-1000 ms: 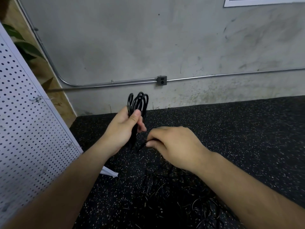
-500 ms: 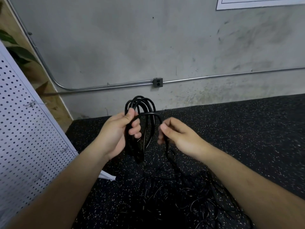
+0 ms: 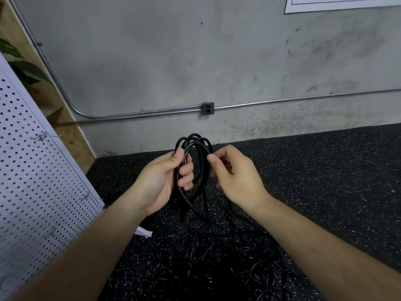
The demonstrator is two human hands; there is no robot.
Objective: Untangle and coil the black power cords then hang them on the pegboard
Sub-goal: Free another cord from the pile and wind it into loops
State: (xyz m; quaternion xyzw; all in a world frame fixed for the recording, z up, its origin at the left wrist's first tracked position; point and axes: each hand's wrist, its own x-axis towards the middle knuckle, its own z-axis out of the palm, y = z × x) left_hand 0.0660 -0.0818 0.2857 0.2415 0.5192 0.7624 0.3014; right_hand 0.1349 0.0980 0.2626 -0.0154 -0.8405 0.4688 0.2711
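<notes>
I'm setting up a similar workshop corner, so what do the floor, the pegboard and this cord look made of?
Floor: probably rubber matting, matte black with pale flecks. Pegboard: white, smooth, evenly perforated sheet; hardboard or metal, cannot tell. Coiled power cord: black flexible jacket, rubber or plastic, with a faint sheen on its loops.

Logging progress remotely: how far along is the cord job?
Done: a coil of several loops, gripped in the left hand. In hand: the right hand pinches a loop beside it. Left: the tangled pile on the floor, and hanging; no cord shows on the pegboard.
</notes>
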